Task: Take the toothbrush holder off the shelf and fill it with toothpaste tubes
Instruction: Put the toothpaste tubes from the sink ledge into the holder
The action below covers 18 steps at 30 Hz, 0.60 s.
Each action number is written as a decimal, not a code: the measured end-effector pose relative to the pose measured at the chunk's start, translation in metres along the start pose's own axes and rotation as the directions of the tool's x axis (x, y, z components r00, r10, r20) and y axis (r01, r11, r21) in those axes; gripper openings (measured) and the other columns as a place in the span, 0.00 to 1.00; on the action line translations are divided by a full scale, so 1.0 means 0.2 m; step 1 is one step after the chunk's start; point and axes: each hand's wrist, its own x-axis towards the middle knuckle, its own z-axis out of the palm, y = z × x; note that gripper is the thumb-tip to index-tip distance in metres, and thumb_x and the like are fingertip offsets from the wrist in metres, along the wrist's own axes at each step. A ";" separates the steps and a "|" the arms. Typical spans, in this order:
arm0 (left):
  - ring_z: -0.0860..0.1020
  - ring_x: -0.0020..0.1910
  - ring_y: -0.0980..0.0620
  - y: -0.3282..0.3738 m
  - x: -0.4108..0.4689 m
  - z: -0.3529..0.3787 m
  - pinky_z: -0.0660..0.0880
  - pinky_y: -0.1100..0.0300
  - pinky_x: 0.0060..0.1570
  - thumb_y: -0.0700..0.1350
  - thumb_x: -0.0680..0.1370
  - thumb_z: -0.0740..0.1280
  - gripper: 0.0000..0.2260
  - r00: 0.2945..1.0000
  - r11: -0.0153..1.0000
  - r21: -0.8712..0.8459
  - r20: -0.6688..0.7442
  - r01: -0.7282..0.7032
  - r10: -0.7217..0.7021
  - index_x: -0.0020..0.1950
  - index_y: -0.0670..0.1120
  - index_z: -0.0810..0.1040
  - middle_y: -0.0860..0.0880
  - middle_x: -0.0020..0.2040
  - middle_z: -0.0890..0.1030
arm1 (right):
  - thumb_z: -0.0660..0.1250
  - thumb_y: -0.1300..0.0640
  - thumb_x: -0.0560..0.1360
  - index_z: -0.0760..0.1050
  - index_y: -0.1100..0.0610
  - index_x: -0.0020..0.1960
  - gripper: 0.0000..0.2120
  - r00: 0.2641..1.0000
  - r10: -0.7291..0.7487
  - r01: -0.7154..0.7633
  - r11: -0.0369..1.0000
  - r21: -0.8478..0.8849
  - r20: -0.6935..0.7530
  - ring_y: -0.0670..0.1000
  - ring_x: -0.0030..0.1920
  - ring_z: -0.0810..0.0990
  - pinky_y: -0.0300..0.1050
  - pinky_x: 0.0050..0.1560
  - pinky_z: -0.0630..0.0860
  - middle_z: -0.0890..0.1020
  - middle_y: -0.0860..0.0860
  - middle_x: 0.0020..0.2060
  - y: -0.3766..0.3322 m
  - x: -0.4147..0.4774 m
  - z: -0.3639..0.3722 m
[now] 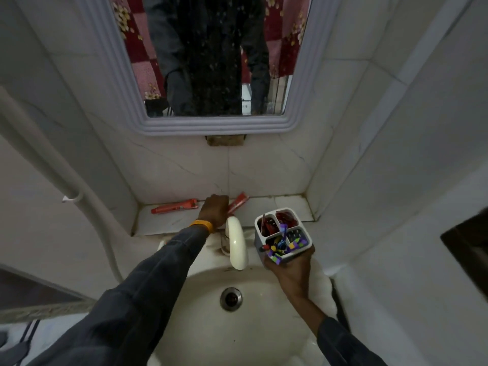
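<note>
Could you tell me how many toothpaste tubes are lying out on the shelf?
2. One tube lies flat at the left of the shelf; the other tube is under the left hand. More may sit inside the holder.

Tiled shelf (264, 207), apparently two toothpaste tubes (174, 206).

Glossy white ceramic on the sink (266, 326), lower centre, with a dull metal drain ring (231, 299). The tap (237, 244) above it looks like smooth cream plastic. Centre right, the toothbrush holder (284, 235) is matt white plastic. Along the ledge, the red toothpaste tube (174, 206) has a soft sheen. Polished marble-look tiles (184, 167) behind.
</note>
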 end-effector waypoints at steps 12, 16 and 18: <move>0.86 0.41 0.48 0.46 -0.12 -0.52 0.83 0.60 0.42 0.37 0.68 0.77 0.10 0.896 0.823 -0.499 0.180 -0.272 0.406 0.47 0.37 0.81 0.43 0.43 0.85 | 0.89 0.56 0.56 0.66 0.56 0.73 0.52 1.000 -0.016 0.015 0.998 -0.065 -0.013 0.50 0.62 0.83 0.47 0.60 0.83 0.82 0.52 0.65 -0.04 0.00 0.01; 0.82 0.42 0.53 0.56 -0.13 -0.42 0.80 0.60 0.44 0.39 0.66 0.78 0.11 0.879 0.852 -0.371 0.157 -0.371 0.451 0.45 0.42 0.82 0.50 0.42 0.84 | 0.89 0.60 0.56 0.65 0.57 0.74 0.53 1.000 -0.016 0.015 0.999 -0.030 -0.013 0.45 0.63 0.82 0.43 0.61 0.82 0.80 0.52 0.66 -0.05 0.00 0.01; 0.80 0.44 0.53 0.58 -0.12 -0.37 0.78 0.58 0.45 0.40 0.65 0.78 0.12 0.888 0.854 -0.339 0.099 -0.394 0.449 0.46 0.43 0.82 0.49 0.45 0.84 | 0.89 0.62 0.56 0.65 0.59 0.73 0.52 1.000 -0.018 0.017 1.000 -0.009 -0.010 0.39 0.62 0.81 0.35 0.59 0.80 0.80 0.52 0.66 -0.05 0.00 0.01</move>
